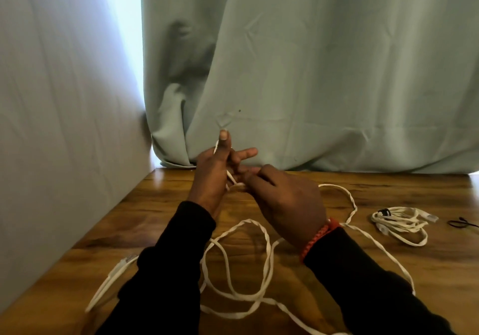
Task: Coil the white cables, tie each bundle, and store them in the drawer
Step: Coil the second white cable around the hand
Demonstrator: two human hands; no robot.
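A long flat white cable point(267, 254) sprawls in loose loops over the wooden table point(155, 218), one plug end lying at the left point(124, 263). My left hand point(212, 176) is raised above the table with thumb up and fingers spread, and turns of the cable run round its palm. My right hand point(287, 205), with an orange braided wristband, pinches the cable right beside the left palm. A second white cable point(399, 222) lies coiled and tied with a black tie at the right.
A loose black tie point(462, 223) lies near the table's right edge. A pale green curtain point(311, 75) hangs behind the table and a light cloth wall point(51, 127) closes the left side.
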